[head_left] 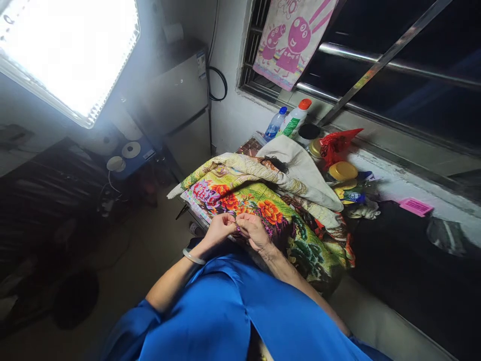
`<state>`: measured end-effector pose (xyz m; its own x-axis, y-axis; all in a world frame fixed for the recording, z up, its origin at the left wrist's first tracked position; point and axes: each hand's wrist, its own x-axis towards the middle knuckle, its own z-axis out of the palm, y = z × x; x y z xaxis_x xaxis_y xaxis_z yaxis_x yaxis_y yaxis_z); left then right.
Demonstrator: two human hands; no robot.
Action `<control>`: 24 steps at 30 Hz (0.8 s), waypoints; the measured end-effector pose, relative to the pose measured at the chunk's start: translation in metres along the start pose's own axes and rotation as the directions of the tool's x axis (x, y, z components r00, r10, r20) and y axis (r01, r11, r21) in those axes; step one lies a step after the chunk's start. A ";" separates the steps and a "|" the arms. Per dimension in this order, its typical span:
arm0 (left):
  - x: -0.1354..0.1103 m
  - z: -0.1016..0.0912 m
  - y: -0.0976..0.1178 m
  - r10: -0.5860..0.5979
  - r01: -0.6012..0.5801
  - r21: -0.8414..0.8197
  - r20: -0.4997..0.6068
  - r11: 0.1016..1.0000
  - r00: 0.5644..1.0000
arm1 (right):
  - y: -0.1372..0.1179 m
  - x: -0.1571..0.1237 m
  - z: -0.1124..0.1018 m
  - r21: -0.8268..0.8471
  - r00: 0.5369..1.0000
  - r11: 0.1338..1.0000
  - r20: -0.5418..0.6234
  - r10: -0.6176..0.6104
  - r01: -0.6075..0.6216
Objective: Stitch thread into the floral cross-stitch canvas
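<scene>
A large cross-stitch cloth point(225, 198) with orange and pink flowers on a green and yellow ground lies in front of me, its far part folded over to show the pale back. My left hand point(220, 229), with a pale bangle on its wrist, is closed in a pinch at the near edge of the cloth. Fingertips of my right hand point(255, 233) are pinched right beside it. Both hands meet over a dark purple patch of the cloth. Whatever is between the fingers is too small to make out.
Behind the cloth stand a blue-capped bottle point(276, 124), a white bottle with an orange cap point(296, 118), a yellow-lidded jar point(342, 172) and a red plastic bag point(338, 145). A bright lamp point(67, 55) hangs at upper left. A fridge point(180, 95) stands beyond; a barred window is at right.
</scene>
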<state>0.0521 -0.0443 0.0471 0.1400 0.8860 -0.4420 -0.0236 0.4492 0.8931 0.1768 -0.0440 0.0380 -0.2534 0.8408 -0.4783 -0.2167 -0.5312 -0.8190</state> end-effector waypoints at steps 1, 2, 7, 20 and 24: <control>0.000 0.000 0.000 -0.005 0.005 -0.005 0.006 1.000 1.000 | 0.000 0.000 0.000 0.026 1.000 1.000 0.012 0.006 -0.006; 0.000 0.000 -0.001 -0.011 0.011 -0.010 0.009 1.000 1.000 | 0.001 0.000 -0.001 0.048 1.000 0.999 0.027 0.009 -0.011; 0.001 0.000 -0.001 -0.027 0.027 -0.009 0.007 1.000 1.000 | 0.001 0.001 -0.002 0.157 0.996 0.987 0.087 0.027 -0.040; 0.000 -0.003 -0.005 -0.079 0.102 -0.177 0.134 0.979 0.988 | -0.007 0.001 -0.010 0.259 0.975 0.955 0.203 0.093 -0.144; -0.001 -0.003 -0.007 -0.095 0.132 -0.246 0.158 0.960 0.983 | -0.007 -0.001 -0.012 0.234 0.973 0.962 0.210 0.094 -0.144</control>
<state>0.0493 -0.0480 0.0407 0.2960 0.8101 -0.5061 -0.2478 0.5769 0.7784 0.1901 -0.0397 0.0398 -0.4649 0.7464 -0.4762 -0.3925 -0.6558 -0.6448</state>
